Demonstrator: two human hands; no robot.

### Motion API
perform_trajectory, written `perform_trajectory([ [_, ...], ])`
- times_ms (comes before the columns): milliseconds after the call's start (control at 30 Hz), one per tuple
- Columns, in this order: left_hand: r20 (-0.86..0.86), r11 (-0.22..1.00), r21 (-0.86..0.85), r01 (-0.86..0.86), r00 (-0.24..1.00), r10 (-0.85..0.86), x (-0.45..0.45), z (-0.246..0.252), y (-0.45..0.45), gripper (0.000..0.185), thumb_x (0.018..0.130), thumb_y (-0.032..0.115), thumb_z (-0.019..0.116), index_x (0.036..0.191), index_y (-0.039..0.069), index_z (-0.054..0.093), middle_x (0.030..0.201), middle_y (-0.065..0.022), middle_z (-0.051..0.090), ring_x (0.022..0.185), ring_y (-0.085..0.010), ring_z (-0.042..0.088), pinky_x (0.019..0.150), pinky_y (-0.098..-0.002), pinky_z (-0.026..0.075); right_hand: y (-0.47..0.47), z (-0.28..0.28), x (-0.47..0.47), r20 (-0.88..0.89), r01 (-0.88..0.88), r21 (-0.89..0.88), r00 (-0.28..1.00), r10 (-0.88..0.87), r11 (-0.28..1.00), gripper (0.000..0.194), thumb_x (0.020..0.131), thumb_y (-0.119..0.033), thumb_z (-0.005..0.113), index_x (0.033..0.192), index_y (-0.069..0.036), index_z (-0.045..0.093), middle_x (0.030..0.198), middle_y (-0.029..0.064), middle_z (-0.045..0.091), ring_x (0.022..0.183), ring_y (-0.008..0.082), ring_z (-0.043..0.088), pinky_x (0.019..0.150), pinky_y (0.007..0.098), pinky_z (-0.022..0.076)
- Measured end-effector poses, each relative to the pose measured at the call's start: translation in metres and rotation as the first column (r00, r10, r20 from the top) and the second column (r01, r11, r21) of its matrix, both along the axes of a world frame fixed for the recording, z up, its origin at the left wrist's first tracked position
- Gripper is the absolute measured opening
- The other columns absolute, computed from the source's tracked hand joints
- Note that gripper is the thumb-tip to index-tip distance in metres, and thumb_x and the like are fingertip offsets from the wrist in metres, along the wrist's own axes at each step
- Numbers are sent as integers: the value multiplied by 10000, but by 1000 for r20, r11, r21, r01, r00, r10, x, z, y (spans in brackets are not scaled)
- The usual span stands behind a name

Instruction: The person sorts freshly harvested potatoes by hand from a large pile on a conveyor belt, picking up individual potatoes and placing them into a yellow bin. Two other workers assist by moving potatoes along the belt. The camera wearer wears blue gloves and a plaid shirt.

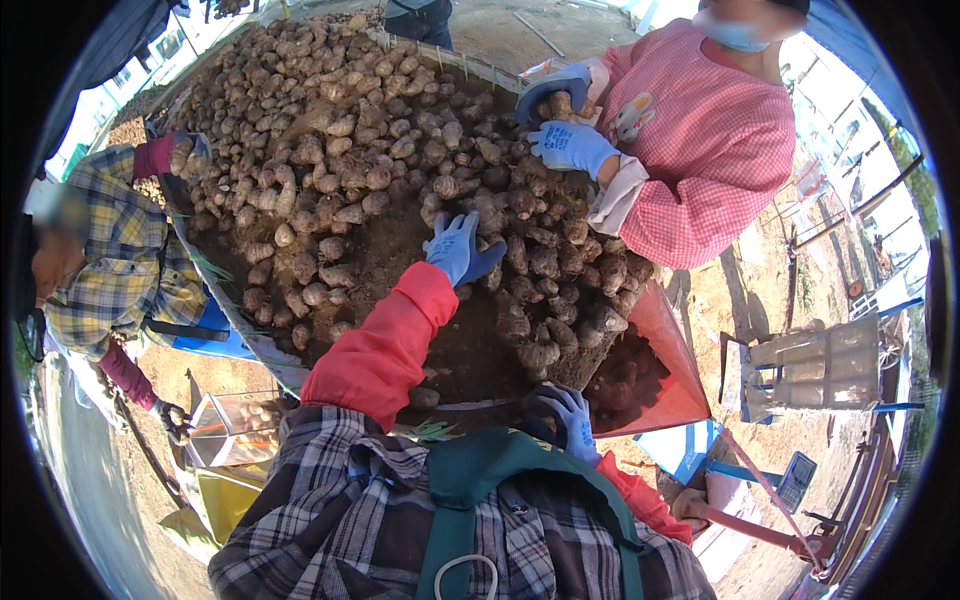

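Observation:
A big heap of brown taro corms (337, 135) covers a wide table. My left hand (463, 246), in a blue coated work glove under a red sleeve, reaches onto the heap, its fingers spread against a large corm (487, 211); whether it grips that corm I cannot tell. Close to my body, at the table's near edge, is my right hand (564, 421) in the same kind of glove, partly shaded; its fingers are curled and what they hold, if anything, is hidden. Bare soil-covered table surface (465, 352) shows between my hands.
A co-worker in pink (697, 150) holds corms at the right; another in plaid (112, 247) works at the left. A red bag (667, 367) of corms hangs at the near right edge. A clear container (232, 431) stands left, a platform scale (750, 517) right.

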State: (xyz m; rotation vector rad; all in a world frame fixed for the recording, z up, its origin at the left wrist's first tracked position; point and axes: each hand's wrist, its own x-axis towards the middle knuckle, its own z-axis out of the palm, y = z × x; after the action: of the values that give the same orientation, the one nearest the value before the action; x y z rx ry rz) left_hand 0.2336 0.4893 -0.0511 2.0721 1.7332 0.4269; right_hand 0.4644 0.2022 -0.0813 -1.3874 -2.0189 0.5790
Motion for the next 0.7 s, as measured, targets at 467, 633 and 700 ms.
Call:
perform_trajectory([
  [467,-69,926,325,194,981,-181,3,48,134,611,898,487,663,1380,125,567,1507,-185,463,1397,-425,396,1119,-539,373,38,-17,-26,79,82,298,991,-110,951,330,684,-234,774,986,-172,657,1049,58,635,1070,317,608,925,512,449],
  [633,-228,977,34,212,953,-199,53,33,174,750,837,691,597,1477,317,479,1617,-131,311,1484,-467,218,1186,-632,151,43,-10,-25,80,72,317,991,-102,946,313,692,-236,780,967,-181,643,1018,53,633,1038,311,621,912,510,457],
  [700,-161,980,-11,198,967,-198,77,20,154,775,825,694,613,1481,305,473,1612,-128,316,1476,-467,234,1181,-628,168,45,-9,-26,71,79,307,992,-106,948,302,682,-229,781,944,-183,637,1006,50,633,1039,309,624,910,506,459],
])
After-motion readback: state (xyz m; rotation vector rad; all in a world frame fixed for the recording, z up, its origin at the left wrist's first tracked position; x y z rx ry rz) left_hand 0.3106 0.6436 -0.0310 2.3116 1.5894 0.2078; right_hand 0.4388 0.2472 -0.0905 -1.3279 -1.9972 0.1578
